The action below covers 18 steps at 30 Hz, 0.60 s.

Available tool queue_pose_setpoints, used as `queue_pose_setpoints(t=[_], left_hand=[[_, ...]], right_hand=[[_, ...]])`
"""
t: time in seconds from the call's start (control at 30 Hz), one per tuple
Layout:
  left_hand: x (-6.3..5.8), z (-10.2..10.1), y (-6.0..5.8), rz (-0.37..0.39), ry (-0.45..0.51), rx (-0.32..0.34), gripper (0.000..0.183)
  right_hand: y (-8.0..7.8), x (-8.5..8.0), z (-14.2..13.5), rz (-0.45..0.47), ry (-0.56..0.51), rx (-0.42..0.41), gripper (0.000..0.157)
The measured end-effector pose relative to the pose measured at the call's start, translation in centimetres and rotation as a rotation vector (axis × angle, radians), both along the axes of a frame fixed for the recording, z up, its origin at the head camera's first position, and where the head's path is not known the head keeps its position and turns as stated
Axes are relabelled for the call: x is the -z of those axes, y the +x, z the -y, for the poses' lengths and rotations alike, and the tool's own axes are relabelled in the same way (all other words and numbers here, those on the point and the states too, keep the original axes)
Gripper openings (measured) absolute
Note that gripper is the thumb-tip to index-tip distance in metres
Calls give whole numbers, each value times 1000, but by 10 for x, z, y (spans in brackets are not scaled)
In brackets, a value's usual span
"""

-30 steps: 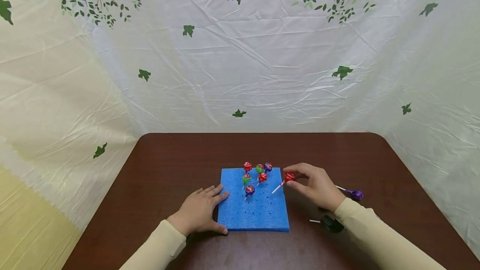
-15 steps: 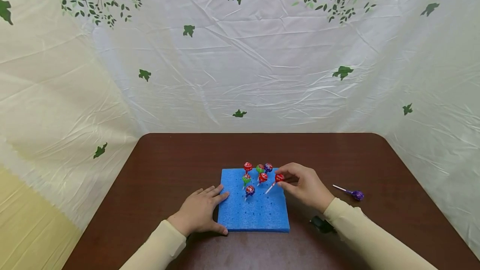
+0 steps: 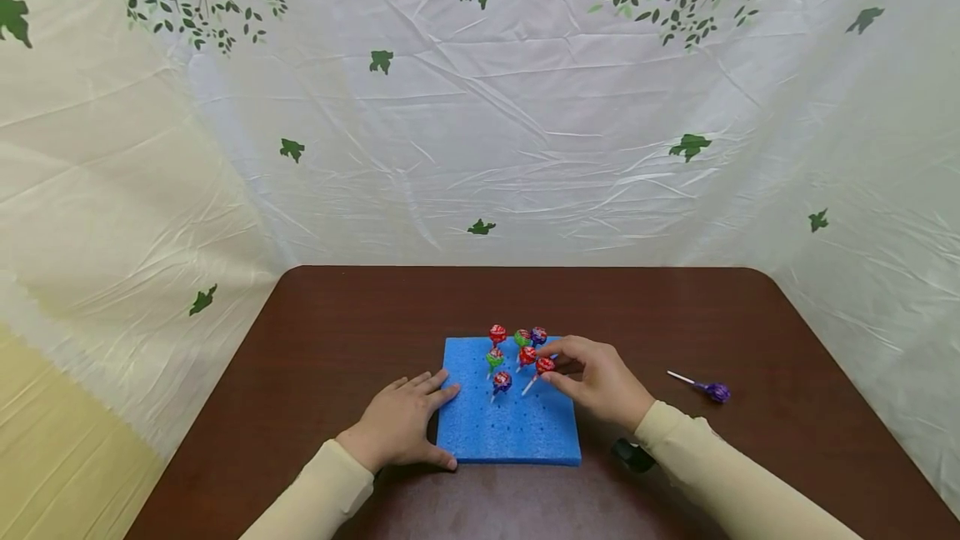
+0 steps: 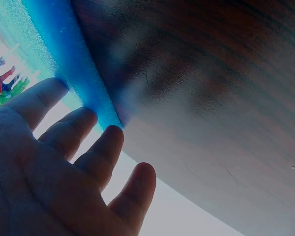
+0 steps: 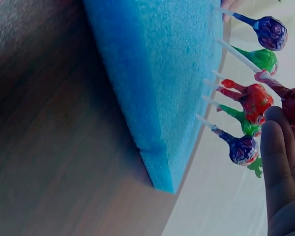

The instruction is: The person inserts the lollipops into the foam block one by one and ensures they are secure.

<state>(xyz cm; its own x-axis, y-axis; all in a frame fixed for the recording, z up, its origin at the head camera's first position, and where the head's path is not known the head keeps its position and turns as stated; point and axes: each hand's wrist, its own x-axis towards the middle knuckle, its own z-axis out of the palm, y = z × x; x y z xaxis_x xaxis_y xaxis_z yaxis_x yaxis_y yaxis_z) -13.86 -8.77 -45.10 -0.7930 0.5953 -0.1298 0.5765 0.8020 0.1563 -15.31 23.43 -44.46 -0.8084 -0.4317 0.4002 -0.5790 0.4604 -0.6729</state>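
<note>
A red-wrapped lollipop [image 3: 545,366] is pinched by my right hand [image 3: 600,377], its white stick slanting down toward the blue foam block [image 3: 517,440]. In the right wrist view this lollipop [image 5: 292,105] is held by its wrapped candy, with the stick end close to the foam face. Several lollipops stand in the block's back half: red, green and purple ones, such as the front purple lollipop [image 3: 502,381]. My left hand [image 3: 405,423] lies with fingers spread along the block's left edge; the left wrist view shows its fingertips [image 4: 91,115] against the foam side.
A purple lollipop [image 3: 717,392] lies on the brown table [image 3: 360,307] at right. A dark object [image 3: 632,455] sits under the right sleeve. Rows of small holes mark the foam's front half. White cloth [image 3: 420,190] with green leaf shapes hangs behind the table.
My right hand has moved left with the red lollipop, from the block's right edge to over it, beside the standing ones. The left hand stays in place.
</note>
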Motion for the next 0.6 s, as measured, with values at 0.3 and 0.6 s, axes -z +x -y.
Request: queue_pose_setpoints(t=[0.3, 0.6], left_hand=[[-1, 0, 1, 3, 5, 1, 102], [-1, 0, 1, 0, 12, 1, 101]], right_hand=[[0, 0, 5, 19, 19, 4, 36], [-1, 1, 7, -14, 58, -8, 35]])
